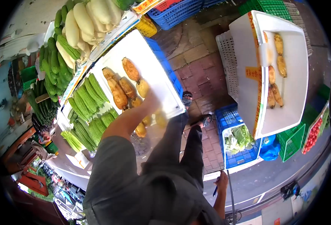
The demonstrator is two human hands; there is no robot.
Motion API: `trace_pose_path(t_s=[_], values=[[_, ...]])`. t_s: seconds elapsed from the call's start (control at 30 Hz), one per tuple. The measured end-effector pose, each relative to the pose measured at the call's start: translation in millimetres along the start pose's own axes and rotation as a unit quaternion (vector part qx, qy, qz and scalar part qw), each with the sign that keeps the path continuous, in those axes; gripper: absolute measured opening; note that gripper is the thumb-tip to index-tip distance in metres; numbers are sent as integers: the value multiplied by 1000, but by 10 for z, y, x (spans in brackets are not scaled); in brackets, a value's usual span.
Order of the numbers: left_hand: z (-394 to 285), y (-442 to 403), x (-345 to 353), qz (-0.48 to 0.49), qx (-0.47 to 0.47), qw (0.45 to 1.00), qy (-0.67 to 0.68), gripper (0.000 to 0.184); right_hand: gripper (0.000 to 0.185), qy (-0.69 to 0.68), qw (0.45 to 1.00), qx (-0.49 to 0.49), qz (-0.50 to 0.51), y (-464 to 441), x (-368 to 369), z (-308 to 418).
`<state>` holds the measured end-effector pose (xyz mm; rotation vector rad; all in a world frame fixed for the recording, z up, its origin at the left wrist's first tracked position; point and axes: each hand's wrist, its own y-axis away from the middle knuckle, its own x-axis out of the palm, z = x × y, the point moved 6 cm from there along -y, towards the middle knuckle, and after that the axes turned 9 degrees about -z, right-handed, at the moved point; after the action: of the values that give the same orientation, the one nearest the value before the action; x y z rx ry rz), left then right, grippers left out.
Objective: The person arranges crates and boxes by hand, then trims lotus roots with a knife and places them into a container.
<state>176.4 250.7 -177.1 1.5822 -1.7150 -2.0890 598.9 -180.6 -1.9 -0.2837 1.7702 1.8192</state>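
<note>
Standing on brick paving (197, 71), having open room for moving to the right of the left hand (156, 107), in the gap between two white containers. Facing a big foam box (246, 48) across that gap, farther right of the grip, with more roots (279, 45) showing inside its thick rim. Leaning over a white tray (154, 56), having its right edge and near corner just beside the grip and a stretch of white surface just beyond. Passing a blue crate (227, 116) of leafy greens (240, 138) on the right, well apart from the grip. Seeing pale long vegetables (84, 22) beyond and left of the grip, ridged green gourds (83, 97) nearer on the same side. Hovering low over the near part of the tray, seeing lotus roots (118, 95) lying there mostly just left of the grip; not being able to tell, through the blur, a wide left grip from a narrow or loaded one. Gripping a slim dark object (215, 191) in the right hand (221, 180), well apart from the tray.
</note>
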Motion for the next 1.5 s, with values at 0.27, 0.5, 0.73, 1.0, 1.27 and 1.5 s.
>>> trace_pose_path(t_s=[0.27, 0.5, 0.73, 1.0, 1.27, 1.5], values=[[-216, -245, 144, 31, -13, 999, 14, 63, 40, -3, 1000, -20, 2, -25, -77, 37], [-76, -181, 304, -5, 11, 998, 63, 49, 41, 13, 1000, 5, -7, -8, -11, -33], [269, -44, 445, -67, -40, 993, 88, 44, 40, -7, 1000, 22, -3, -57, 44, -201], [-156, -501, -774, -205, -73, 963, 157, 48, 40, -39, 998, -28, -37, -67, -24, 211], [-1659, -590, -3618, -355, 63, 720, 593, 34, 39, -40, 989, -130, -57, -115, -343, 597], [-3180, -1690, -4509, -310, 157, 818, 458, 41, 39, -90, 993, -70, -3, -883, -593, 459]])
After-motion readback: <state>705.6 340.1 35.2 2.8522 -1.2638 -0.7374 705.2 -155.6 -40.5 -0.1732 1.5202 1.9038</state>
